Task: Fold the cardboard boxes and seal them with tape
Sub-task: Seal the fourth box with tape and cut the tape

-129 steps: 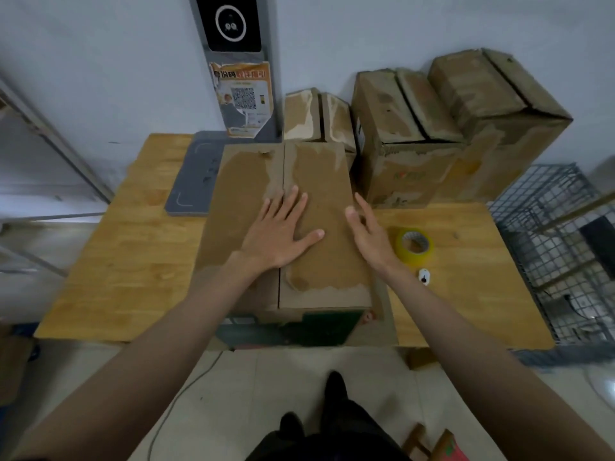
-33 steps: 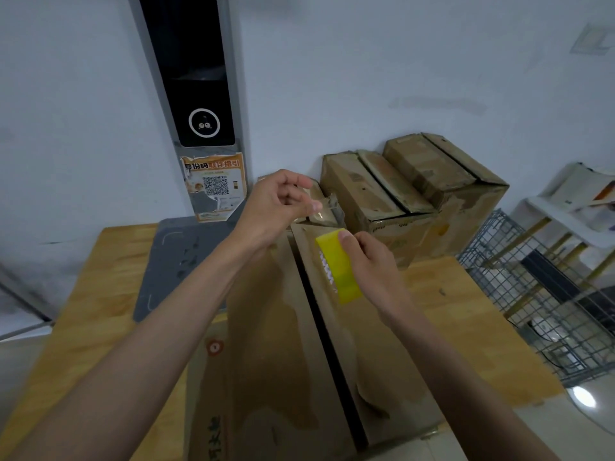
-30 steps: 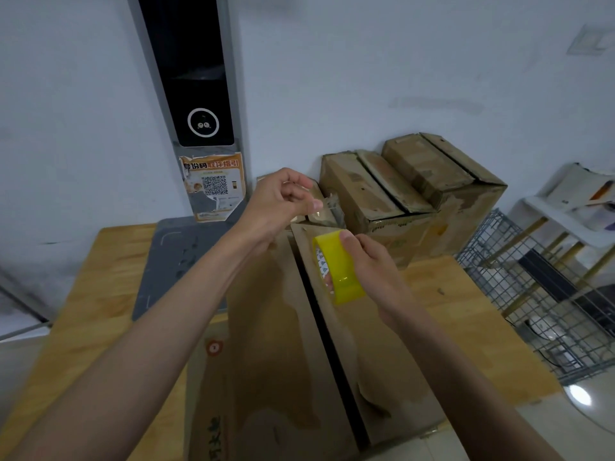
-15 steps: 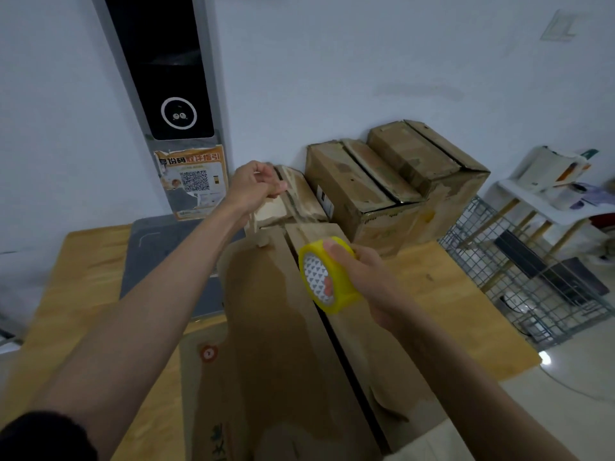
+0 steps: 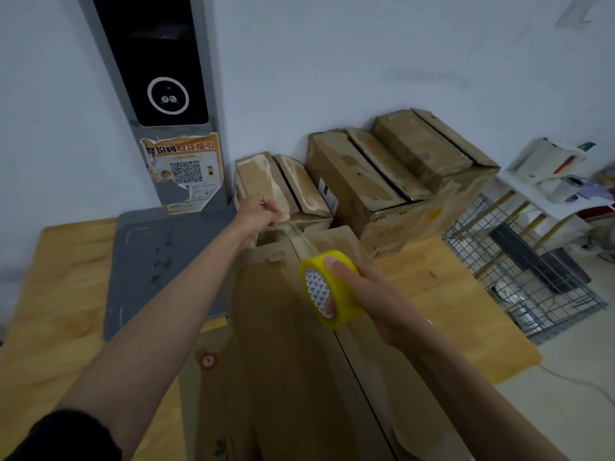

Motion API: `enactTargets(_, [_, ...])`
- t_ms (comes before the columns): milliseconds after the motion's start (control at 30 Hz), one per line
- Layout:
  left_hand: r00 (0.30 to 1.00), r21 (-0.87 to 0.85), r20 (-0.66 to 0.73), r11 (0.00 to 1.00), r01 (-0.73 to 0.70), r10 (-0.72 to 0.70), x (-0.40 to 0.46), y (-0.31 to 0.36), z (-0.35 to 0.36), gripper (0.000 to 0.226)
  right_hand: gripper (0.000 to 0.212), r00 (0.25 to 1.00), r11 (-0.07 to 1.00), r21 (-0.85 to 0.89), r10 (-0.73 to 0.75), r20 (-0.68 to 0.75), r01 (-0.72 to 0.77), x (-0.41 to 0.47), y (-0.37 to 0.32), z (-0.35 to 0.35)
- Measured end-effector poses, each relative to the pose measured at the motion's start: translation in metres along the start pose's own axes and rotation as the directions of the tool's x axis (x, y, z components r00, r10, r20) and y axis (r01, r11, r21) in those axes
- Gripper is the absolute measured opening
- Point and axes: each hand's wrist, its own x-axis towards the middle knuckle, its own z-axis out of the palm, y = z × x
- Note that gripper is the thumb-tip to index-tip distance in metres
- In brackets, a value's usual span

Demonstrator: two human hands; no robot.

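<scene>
Head camera, one view, looking forward and down

It sits close above the bench (image 5: 76,281), facing the wall (image 5: 366,54) at 12 o'clock; both forearms enter from 6 o'clock, stacked boxes (image 5: 382,181) lie toward 1 o'clock.

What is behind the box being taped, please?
Behind the box, a smaller closed carton stands against the wall; the left hand covers part of it.

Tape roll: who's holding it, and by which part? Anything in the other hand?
Right hand grips the yellow tape roll, fingers through its core. Left hand pinches the pulled-out free end of the tape strip.
</scene>
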Motion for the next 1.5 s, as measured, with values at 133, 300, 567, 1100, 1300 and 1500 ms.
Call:
enactTargets(133, [0.999, -0.013, -0.006, 0.999, 0.041, -0.042, 0.006, -0.011, 0.004, 0.028, 0.024, 0.999, 0.998, 0.057, 0.035, 0.014, -0.036, 0.003, -0.003, 0.001])
enactTargets(300, [0.986, -0.257, 0.122, 0.956, 0.142, -0.113, 0.01, -0.02, -0.002, 0.021, 0.028, 0.999, 1.0, 0.001, 0.027, 0.043, -0.027, 0.005, -0.005, 0.004])
enactTargets(567, [0.958, -0.583, 0.281, 0.783, 0.217, -0.057, 0.002, 0.009, -0.012, 0.024, 0.031, 0.999, 0.998, -0.067, -0.021, 0.031, 0.023, 0.001, 0.001, 0.008])
enactTargets(1100, [0.979, -0.53, 0.167, 0.827, 0.188, -0.115, 0.012, 0.022, 0.0, 0.042, 0.032, 0.999, 0.994, -0.11, 0.011, 0.044, -0.006, 0.005, -0.01, 0.01])
enactTargets(1300, [0.973, -0.423, 0.129, 0.877, 0.23, -0.193, 0.023, 0.011, 0.008, 0.05, 0.032, 0.997, 0.997, -0.063, 0.049, 0.057, -0.045, 0.008, -0.018, 0.01])
enactTargets(1500, [0.982, -0.239, 0.079, 0.953, 0.185, -0.171, 0.032, -0.006, 0.006, 0.043, 0.033, 0.995, 0.997, -0.042, 0.063, 0.082, -0.059, 0.011, -0.026, 0.007])
